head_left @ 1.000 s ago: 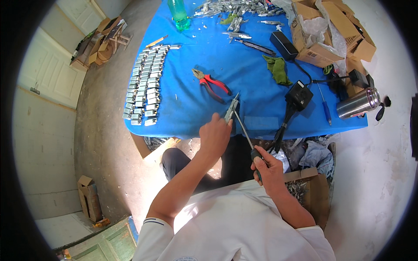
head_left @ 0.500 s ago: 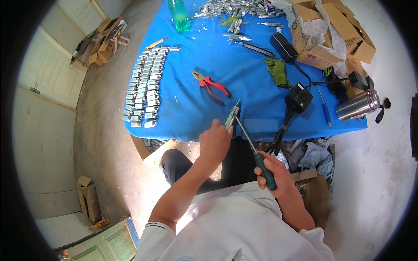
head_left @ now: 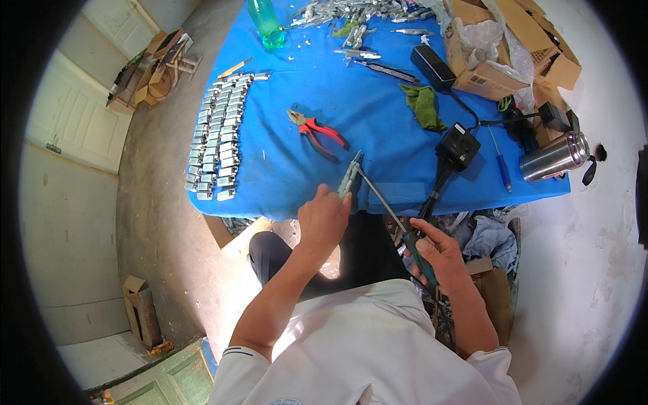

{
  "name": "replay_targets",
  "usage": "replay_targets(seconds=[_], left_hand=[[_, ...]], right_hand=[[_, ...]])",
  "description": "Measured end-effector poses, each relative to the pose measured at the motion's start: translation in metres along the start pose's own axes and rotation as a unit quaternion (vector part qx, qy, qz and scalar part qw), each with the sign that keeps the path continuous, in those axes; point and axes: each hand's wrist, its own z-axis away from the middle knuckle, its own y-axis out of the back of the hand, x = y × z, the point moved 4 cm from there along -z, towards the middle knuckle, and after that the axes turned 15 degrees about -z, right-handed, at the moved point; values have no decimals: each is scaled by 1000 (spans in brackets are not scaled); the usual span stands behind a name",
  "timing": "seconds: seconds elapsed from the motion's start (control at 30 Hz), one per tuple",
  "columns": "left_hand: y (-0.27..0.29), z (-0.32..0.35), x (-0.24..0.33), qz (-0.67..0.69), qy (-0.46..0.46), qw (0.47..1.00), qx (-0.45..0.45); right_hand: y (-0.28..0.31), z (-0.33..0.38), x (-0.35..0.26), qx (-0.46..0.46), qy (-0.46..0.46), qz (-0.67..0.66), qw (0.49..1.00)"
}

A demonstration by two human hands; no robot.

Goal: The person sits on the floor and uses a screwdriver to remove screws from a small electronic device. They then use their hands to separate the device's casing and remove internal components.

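Observation:
My left hand is closed around a slim grey metal part, whose narrow end points away over the near edge of the table. A screwdriver with a dark green handle and long steel shaft is gripped in my right hand. Its shaft slants up to the left, and the tip meets or nearly meets the side of the metal part; I cannot tell which. Just beyond lie pliers with red and black handles. Rows of small silver metal pieces stand at the table's left side.
The table wears a blue cloth. A heap of grey metal parts and a green bottle are at the far end. To the right are a black power adapter with cables, a blue-handled screwdriver, a steel flask and cardboard boxes.
My left hand has shifted slightly left with the metal part, which now looks turned. My right hand has moved a little right and its fingers have changed position on the screwdriver handle.

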Motion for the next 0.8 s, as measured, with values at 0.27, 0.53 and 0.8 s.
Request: replay_targets(seconds=[0.27,0.53,0.8], left_hand=[[1,0,-1,4,-11,1000,-8],[0,0,-2,6,-28,1000,-10],[-1,-6,-7,-8,-59,998,-32]], right_hand=[[5,-12,-19,-8,-17,93,995],[21,-31,-47,-61,-6,285,957],[19,-54,-92,-155,189,549,799]])
